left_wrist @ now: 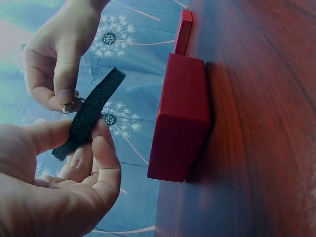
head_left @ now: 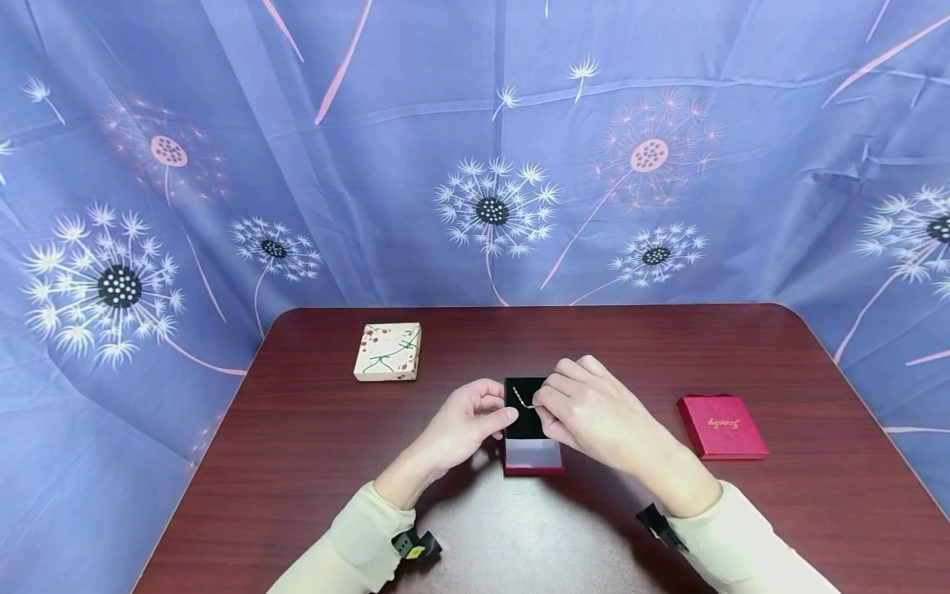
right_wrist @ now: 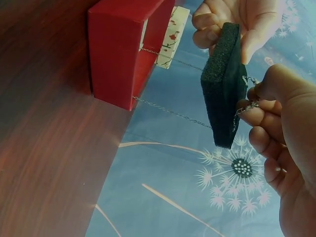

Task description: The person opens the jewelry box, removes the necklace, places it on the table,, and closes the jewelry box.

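Observation:
My left hand [head_left: 475, 417] grips a thin black foam pad [right_wrist: 222, 89] by its edge, held up above an open red jewelry box [head_left: 534, 471]. My right hand [head_left: 590, 408] is on the pad's other side and pinches part of a silver necklace [right_wrist: 247, 104] at the pad's face. Two strands of the necklace's fine chain [right_wrist: 173, 114] run from behind the pad down into the red box, as the right wrist view shows. The box's pale inside [head_left: 533, 454] shows in the head view. Fingers hide part of the pinched piece.
A red piece with gold lettering [head_left: 723, 426] lies on the dark wooden table [head_left: 297, 470] to the right. At the back left sits a cream box with a floral print [head_left: 387, 352]. A blue dandelion-patterned cloth [head_left: 393, 165] hangs behind and beside the table.

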The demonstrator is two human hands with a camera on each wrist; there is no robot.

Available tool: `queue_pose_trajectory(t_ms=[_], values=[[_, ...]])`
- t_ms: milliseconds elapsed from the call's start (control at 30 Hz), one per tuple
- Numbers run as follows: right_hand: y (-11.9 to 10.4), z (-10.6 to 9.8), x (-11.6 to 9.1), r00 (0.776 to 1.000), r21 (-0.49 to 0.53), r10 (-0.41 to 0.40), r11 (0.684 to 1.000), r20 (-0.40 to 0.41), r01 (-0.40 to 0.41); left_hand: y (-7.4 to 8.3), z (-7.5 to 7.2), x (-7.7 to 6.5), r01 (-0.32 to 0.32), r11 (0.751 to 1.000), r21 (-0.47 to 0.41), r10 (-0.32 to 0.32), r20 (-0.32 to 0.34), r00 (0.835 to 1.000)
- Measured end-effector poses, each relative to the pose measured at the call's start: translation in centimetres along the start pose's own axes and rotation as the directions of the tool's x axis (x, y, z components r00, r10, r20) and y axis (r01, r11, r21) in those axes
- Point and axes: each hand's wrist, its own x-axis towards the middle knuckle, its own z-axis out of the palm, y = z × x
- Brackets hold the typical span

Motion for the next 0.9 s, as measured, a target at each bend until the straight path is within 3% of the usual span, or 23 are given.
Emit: queue_pose_trajectory(t_ms=[600,900], values=[[0.9,-0.6,0.6,0.997,0.147,0.072,0.986,0.002,-0.072,0.3,0.3,-0.3,0.032,0.998,0.062,-0.03,-0.036,0.999],[1.6,-0.8,1.0,0.989,0.263,0.148,0.953,0.019,-0.148,0.2,0.3,-0.3,0.029,0.997,0.074,-0.027,-0.038,0.999]])
